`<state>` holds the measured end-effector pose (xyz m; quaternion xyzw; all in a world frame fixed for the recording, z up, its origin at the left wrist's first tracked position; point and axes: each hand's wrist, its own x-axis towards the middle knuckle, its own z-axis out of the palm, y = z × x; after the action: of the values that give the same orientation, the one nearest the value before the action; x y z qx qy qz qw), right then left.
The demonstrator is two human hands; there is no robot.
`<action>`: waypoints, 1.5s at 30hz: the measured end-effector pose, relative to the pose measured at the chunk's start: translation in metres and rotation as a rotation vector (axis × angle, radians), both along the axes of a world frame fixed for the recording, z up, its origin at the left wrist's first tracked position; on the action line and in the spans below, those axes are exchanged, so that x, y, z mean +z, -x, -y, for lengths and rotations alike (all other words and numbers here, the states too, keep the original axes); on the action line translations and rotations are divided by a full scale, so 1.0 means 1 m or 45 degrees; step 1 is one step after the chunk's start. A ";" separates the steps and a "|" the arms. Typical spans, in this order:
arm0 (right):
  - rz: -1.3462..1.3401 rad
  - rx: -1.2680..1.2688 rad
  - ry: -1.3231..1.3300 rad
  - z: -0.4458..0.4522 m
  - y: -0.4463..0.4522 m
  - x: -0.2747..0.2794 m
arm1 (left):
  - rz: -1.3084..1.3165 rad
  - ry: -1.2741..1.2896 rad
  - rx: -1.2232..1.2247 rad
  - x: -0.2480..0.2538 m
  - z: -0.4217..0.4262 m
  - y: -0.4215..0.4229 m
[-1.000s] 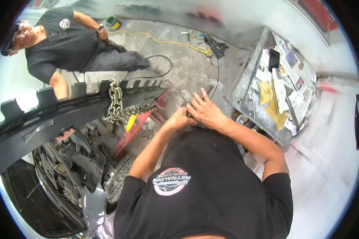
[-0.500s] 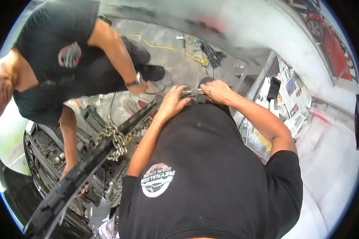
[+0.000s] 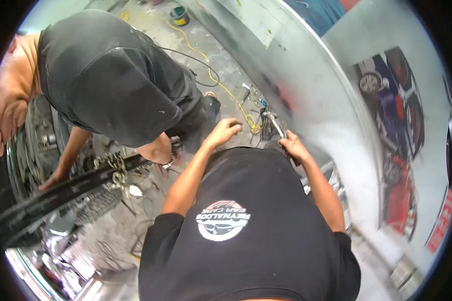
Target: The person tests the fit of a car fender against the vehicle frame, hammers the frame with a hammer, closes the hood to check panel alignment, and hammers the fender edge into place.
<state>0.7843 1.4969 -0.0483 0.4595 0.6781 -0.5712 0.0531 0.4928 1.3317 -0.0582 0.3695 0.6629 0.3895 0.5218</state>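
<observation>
My right hand [image 3: 294, 147] is closed around a silver metal hand tool [image 3: 277, 125] with a wider head at its upper end; its exact kind is unclear. A dark strip shows beside the tool at the same hand. In front of my body, my left hand [image 3: 224, 133] is raised with its fingers loosely bent and apart, and nothing shows in it. At the left, a co-worker in a black shirt [image 3: 105, 75] bends over a dark metal beam [image 3: 60, 193]. A chain [image 3: 118, 169] is wrapped around that beam.
A yellow cord [image 3: 191, 46] runs across the concrete floor past small tools [image 3: 253, 93]. A dark bucket [image 3: 179, 16] stands farther back. Along the right curves a large pale panel [image 3: 331, 100]. Shiny car parts [image 3: 60, 251] lie at lower left.
My hands have moved apart, the left one letting go of the metal piece both were on. My right hand holds a tool farther right. The view has turned, and the co-worker leans lower.
</observation>
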 end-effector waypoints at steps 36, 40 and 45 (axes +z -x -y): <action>0.065 0.828 -0.397 -0.227 0.389 0.012 | 0.010 0.517 1.144 -0.179 -0.119 0.216; -0.120 1.133 -0.642 -0.210 0.499 -0.015 | -0.352 0.035 1.221 -0.047 -0.120 0.269; -0.073 1.296 -0.178 -0.145 0.621 -0.002 | -1.191 -0.321 0.895 0.025 -0.102 0.326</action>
<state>0.1638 1.6423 -0.0508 0.0579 0.8537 -0.4386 0.2748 0.1668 1.4341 -0.0336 0.3194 0.8534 0.4105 -0.0338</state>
